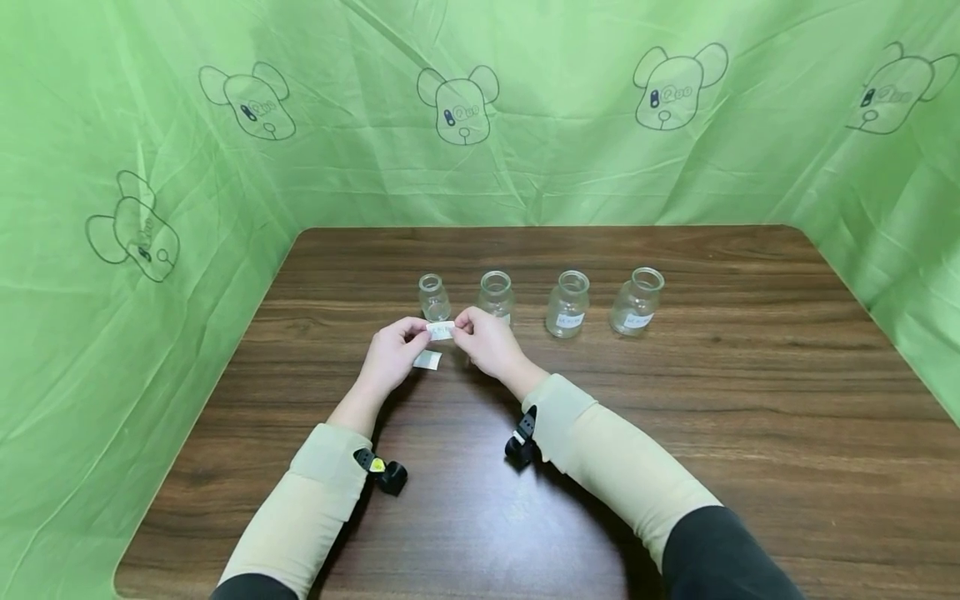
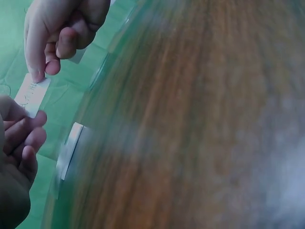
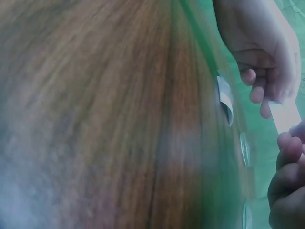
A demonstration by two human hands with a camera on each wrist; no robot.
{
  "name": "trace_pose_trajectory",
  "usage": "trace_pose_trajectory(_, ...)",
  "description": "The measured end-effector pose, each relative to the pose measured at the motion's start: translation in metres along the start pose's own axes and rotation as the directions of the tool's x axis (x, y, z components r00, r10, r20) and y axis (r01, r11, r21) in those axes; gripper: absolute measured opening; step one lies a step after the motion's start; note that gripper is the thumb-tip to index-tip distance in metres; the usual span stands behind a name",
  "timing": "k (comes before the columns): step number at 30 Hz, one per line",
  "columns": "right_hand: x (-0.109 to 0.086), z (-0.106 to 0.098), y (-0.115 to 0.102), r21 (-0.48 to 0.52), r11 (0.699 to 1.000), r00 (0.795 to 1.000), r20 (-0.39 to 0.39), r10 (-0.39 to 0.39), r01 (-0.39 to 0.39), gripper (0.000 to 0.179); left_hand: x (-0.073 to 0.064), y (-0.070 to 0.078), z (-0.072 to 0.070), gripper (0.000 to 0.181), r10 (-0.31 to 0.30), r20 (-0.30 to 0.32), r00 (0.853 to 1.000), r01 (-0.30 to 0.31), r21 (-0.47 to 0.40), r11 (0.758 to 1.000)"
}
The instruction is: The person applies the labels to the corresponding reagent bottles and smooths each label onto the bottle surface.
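Between both hands, a small white label [image 1: 440, 331] with printed writing is stretched out by its two ends. My left hand [image 1: 392, 354] pinches its left end between thumb and fingers. The right end is pinched by my right hand [image 1: 489, 343]. In the left wrist view the label [image 2: 32, 95] shows its printed face, too blurred to read. Just behind it stands the smallest glass jar [image 1: 432, 292], open at the top, with no label visible on the part I see. A white piece of paper [image 1: 427, 361] lies on the table by my left fingers.
To the right, in a row, stand a second glass jar [image 1: 496, 287], partly behind my right hand, a third jar [image 1: 567, 302] and a fourth jar [image 1: 637, 300], each with a white label. The brown wooden table [image 1: 712, 417] is enclosed by green cloth [image 1: 525, 183].
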State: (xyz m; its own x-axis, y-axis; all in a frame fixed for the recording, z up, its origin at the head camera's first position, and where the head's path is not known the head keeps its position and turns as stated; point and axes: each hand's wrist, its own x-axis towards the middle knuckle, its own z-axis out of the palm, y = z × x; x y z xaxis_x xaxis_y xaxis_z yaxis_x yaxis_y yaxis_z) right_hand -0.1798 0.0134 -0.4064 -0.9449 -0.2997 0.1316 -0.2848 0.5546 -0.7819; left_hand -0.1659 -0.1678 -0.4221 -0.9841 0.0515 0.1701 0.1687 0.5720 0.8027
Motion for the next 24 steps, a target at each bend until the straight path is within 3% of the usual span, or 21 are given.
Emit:
trace_pose_trajectory(7,0.005,0.007,-0.005,-0.098,0.995,1.0,-0.024,0.007,-0.009,0.009,0.004,-0.002,-0.003,0.012,0.002,-0.067,0.998,0.002,0.061,0.998)
trace_pose_trajectory(17,0.016,0.017,-0.007,-0.078,0.993,0.996,0.013,0.093,-0.092,0.008,0.017,-0.001,-0.003,0.014,-0.011,-0.085,0.996,0.026,0.177,0.984)
trace_pose_trajectory(24,0.028,0.021,-0.009,-0.184,0.98,0.997,0.029,0.076,-0.07,0.006,0.024,-0.003,-0.002,0.013,-0.008,-0.118,0.993,0.036,0.238,0.97)
